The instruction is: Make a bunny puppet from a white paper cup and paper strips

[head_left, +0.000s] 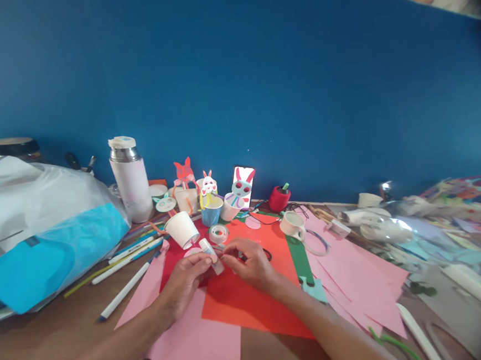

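My left hand [189,270] grips a small white tube [209,252] with a pale label, tilted between thumb and fingers. Close beside its lower end, my right hand [249,261] has its fingers bent together; whatever they pinch is hidden. A black loop [267,254], perhaps a scissors handle, shows behind that hand. Under both hands lie a red-orange sheet [250,307] and pink paper [203,338]. Just beyond them are a roll of tape [218,234] and a white paper cup [182,230] tipped on its side.
Behind stand paper cups with cut-out animal figures, among them a blue cup [212,211], and a lit phone [244,182]. A thermos [131,180] and plastic bag [50,200] are left, with markers [128,288]. At right are a mug [293,225] and pink sheets [356,271].
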Demonstrator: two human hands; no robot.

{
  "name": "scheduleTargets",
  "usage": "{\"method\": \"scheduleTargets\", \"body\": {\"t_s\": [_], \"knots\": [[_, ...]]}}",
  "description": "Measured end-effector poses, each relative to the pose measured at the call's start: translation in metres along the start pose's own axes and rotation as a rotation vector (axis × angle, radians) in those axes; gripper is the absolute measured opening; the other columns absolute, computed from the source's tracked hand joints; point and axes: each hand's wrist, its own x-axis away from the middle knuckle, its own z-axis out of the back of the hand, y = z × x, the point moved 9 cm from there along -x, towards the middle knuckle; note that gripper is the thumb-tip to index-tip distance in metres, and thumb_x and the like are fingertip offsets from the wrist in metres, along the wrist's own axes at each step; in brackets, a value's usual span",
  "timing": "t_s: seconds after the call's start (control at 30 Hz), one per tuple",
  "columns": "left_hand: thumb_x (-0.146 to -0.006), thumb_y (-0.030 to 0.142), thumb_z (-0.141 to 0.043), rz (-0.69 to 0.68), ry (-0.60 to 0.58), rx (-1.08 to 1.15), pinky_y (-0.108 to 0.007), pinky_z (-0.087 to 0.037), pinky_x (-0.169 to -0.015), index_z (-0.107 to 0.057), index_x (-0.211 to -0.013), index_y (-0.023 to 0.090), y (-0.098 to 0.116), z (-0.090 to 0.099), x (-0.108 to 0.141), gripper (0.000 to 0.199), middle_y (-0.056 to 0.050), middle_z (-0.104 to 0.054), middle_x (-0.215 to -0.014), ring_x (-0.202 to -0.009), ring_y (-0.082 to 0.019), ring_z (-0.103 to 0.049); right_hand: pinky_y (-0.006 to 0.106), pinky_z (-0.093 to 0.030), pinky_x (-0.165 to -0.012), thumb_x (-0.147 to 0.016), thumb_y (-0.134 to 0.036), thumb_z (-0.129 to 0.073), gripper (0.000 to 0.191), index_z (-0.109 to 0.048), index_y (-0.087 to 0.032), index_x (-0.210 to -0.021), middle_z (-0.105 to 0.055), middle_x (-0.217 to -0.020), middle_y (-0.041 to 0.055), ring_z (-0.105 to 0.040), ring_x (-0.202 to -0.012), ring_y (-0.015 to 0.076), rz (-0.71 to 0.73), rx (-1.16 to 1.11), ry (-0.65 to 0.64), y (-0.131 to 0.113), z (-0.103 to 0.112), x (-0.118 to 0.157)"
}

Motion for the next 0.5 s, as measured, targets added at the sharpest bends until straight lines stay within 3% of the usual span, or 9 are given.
{"method": "scheduleTargets", "body": {"t_s": [0.2,0.5], "knots": [[-0.07,0.027,-0.063,0.009,0.027,-0.05,-0.021,-0.035,-0.056,-0.065,-0.069,0.015,-0.0012,0.0029,0.0004,0.012,-0.004,-0.065,-0.069,-0.062,-0.012,-0.054,0.025,-0.04,-0.068,-0.08,-0.021,-0.049,0.013,-0.061,-0.02,-0.081,-0.063,-0.078,0.0035,-0.055,-0.074,0.015,0.037,0.039,0.061,0.0016,0.0039,0.0001],[-0.071,0.029,-0.062,-0.001,0.0,-0.073,-0.022,-0.032,-0.055,-0.064,-0.07,0.015,-0.0027,0.0031,-0.0004,0.015,-0.003,-0.064,-0.07,-0.063,-0.013,-0.052,0.024,-0.041,-0.065,-0.08,-0.02,-0.049,0.012,-0.062,-0.021,-0.081,-0.061,-0.075,0.0018,-0.055,-0.071,0.0138,0.071,0.018,0.065,0.0019,0.0008,0.0012]]}}
